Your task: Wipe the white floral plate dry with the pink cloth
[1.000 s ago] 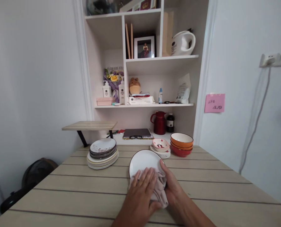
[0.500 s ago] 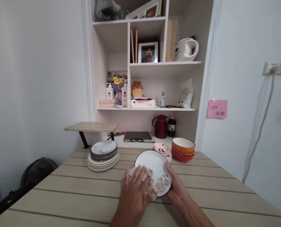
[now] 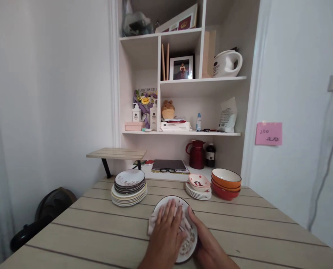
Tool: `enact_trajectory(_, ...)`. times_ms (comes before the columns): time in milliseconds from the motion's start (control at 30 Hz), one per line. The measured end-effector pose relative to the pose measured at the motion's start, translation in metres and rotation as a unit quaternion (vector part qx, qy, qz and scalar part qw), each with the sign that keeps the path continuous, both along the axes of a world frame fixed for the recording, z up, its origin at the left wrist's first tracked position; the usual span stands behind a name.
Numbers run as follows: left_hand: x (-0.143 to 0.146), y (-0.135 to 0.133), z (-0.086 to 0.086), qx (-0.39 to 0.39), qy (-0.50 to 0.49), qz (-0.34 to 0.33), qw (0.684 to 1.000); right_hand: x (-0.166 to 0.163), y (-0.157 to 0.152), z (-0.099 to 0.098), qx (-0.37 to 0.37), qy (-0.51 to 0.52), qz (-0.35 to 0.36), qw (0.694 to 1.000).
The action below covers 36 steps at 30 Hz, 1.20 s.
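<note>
A white plate with a dark rim and a flower print (image 3: 189,244) sits tilted on the wooden table (image 3: 253,231) right in front of me. My left hand (image 3: 166,233) lies flat on it, fingers stretched out, pressing a pale pink cloth (image 3: 152,225) against the plate's face. My right hand (image 3: 204,243) grips the plate's right edge, thumb over the rim.
A stack of plates (image 3: 128,186) stands at the back left. A small patterned dish on white saucers (image 3: 199,185) and stacked orange and red bowls (image 3: 226,182) stand at the back right. Behind them rise shelves with a red jug (image 3: 196,154) and bottles.
The plate came nearer to me and lower. My left hand with the cloth moved from the plate's lower left up over its middle. The camera swung slightly left.
</note>
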<state>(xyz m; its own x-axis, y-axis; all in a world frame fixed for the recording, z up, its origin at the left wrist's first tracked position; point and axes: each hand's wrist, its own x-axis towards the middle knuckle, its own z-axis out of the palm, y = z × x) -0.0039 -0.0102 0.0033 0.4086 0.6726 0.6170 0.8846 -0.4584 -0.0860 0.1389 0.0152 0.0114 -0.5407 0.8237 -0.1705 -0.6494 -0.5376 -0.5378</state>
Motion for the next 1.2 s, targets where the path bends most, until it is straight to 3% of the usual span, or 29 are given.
enact_trajectory(167,0.003,-0.007,0.007,-0.009,0.073,-0.123,0.990,0.016,0.012,0.006,-0.042,-0.002,0.012,0.999)
enact_trajectory(267,0.003,-0.007,0.012,0.003,0.097,-0.155,0.983,0.030,0.020,0.012,-0.035,-0.006,0.009,0.999)
enact_trajectory(467,0.000,-0.007,0.017,0.069,0.071,-0.090,0.991,0.036,0.019,0.025,-0.011,0.033,-0.020,0.999)
enact_trajectory(700,-0.007,0.014,-0.005,0.096,-0.054,0.006,0.994,0.003,0.003,0.008,-0.004,0.035,0.003,0.999)
enact_trajectory(867,-0.003,0.019,-0.004,0.075,-0.052,0.014,0.996,0.000,0.005,0.005,0.006,0.025,-0.002,1.000)
enact_trajectory(1000,0.003,0.009,0.007,0.045,-0.001,-0.045,0.998,0.008,0.010,0.012,-0.012,0.008,-0.014,1.000)
enact_trajectory(1133,0.005,-0.001,0.019,0.014,0.077,-0.151,0.985,0.021,0.017,0.018,-0.041,0.001,0.022,0.999)
enact_trajectory(1200,0.006,-0.004,0.023,0.026,0.089,-0.165,0.982,0.029,0.020,0.020,-0.036,0.007,0.037,0.999)
